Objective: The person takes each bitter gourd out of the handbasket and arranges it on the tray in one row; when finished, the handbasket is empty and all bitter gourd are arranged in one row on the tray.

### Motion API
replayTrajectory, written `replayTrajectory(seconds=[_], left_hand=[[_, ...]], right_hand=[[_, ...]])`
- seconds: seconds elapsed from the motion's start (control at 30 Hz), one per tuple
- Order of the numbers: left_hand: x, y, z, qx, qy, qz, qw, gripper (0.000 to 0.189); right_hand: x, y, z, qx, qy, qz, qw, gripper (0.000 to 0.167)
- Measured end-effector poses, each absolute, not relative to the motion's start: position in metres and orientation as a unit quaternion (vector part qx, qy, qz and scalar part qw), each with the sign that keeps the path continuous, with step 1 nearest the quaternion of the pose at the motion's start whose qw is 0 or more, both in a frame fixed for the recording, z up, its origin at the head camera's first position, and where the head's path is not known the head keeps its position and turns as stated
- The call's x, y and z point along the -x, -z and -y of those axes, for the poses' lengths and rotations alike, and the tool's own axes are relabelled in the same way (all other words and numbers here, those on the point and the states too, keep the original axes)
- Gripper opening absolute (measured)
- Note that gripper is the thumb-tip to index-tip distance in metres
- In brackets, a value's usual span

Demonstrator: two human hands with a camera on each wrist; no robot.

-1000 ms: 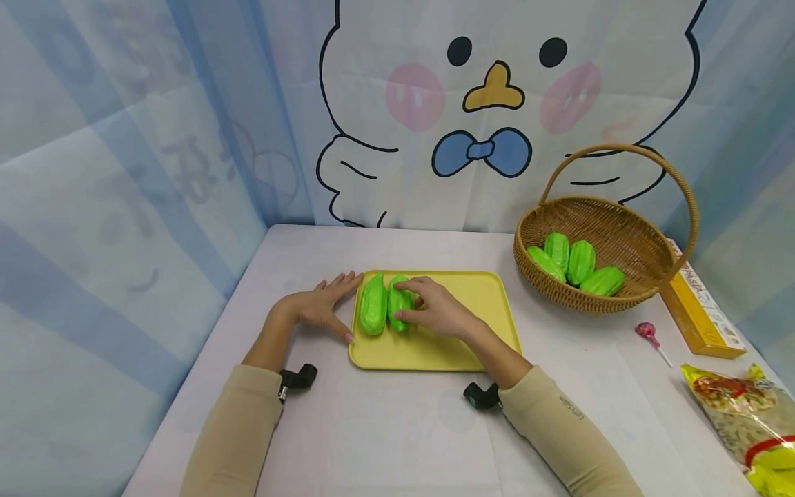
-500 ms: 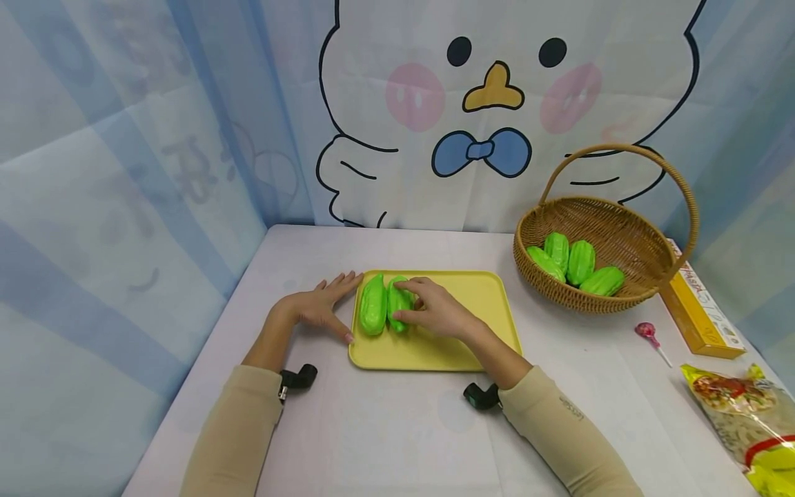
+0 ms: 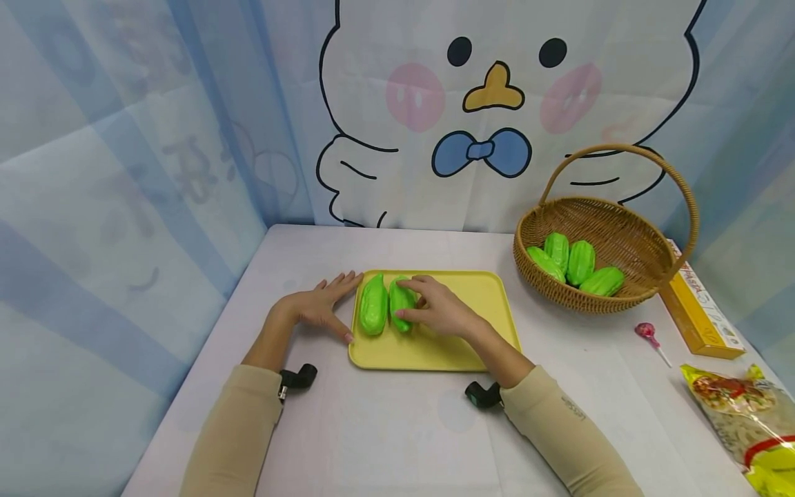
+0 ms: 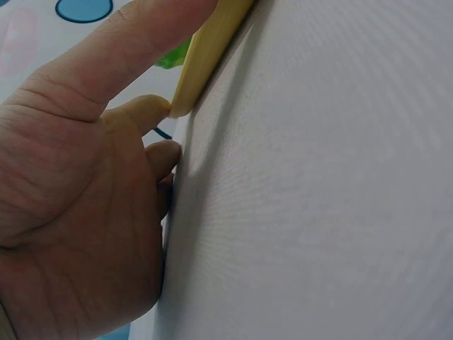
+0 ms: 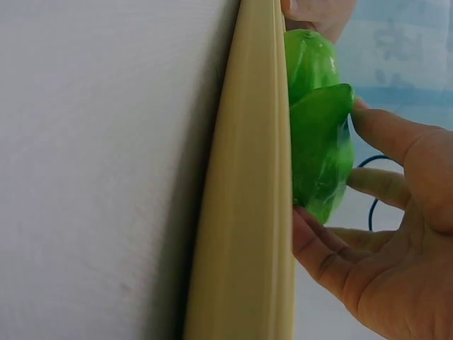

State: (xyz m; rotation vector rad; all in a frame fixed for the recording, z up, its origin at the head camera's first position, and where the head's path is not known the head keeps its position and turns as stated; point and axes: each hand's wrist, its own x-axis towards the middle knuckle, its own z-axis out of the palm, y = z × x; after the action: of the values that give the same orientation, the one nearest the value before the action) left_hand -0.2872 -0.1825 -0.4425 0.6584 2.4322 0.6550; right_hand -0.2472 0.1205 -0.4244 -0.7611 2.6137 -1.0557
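Observation:
Two bright green ribbed gourds lie side by side at the left end of a yellow tray (image 3: 428, 357). My right hand (image 3: 439, 308) pinches the right-hand gourd (image 3: 399, 304) between thumb and fingers. In the right wrist view its fingertips touch this gourd (image 5: 320, 156) just above the tray's rim (image 5: 244, 212). The other gourd (image 3: 373, 307) lies close on its left. My left hand (image 3: 318, 308) is spread on the table, thumb and fingertips at the tray's left edge. The left wrist view shows that hand's palm (image 4: 78, 184) beside the tray's yellow side (image 4: 202, 60).
A wicker basket (image 3: 540, 293) with a tall handle stands at the back right, with several green gourds inside. Beside it are a yellow pasta box (image 3: 702, 310), a pink lollipop (image 3: 647, 331) and a clear food bag (image 3: 739, 414). A cartoon curtain (image 3: 478, 200) hangs behind.
My right hand and the gourd in it have shifted slightly right, widening the gap to the other gourd. The left hand stays where it was.

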Motion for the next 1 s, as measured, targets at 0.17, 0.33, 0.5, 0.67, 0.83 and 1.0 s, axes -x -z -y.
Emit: replayTrajectory(seconds=[0.17,0.33,0.5,0.67,0.83,1.0], left_hand=[[0.2877,0.4437,0.1823,-0.24,-0.239,-0.902,0.267,0.14],[0.2886,0.4446,0.1819,-0.241,-0.238,-0.902,0.266,0.14],[0.2893,0.4456,0.1821,-0.242,-0.234,-0.903,0.266,0.141],[0.29,0.4467,0.1825,-0.242,-0.231,-0.904,0.265,0.141],[0.2898,0.4465,0.1831,-0.244,-0.231,-0.904,0.264,0.141],[0.2898,0.4465,0.1832,-0.244,-0.234,-0.903,0.265,0.141]], right_hand=[[0.2475,0.4257,-0.1207,0.262,0.364,-0.887,0.113,0.066],[0.2483,0.4289,-0.1208,0.263,0.37,-0.883,0.114,0.066],[0.2483,0.4304,-0.1192,0.265,0.366,-0.885,0.111,0.067],[0.2484,0.4315,-0.1184,0.267,0.36,-0.888,0.108,0.068],[0.2478,0.4305,-0.1186,0.269,0.353,-0.89,0.107,0.069],[0.2449,0.4266,-0.1203,0.269,0.356,-0.888,0.109,0.071]])
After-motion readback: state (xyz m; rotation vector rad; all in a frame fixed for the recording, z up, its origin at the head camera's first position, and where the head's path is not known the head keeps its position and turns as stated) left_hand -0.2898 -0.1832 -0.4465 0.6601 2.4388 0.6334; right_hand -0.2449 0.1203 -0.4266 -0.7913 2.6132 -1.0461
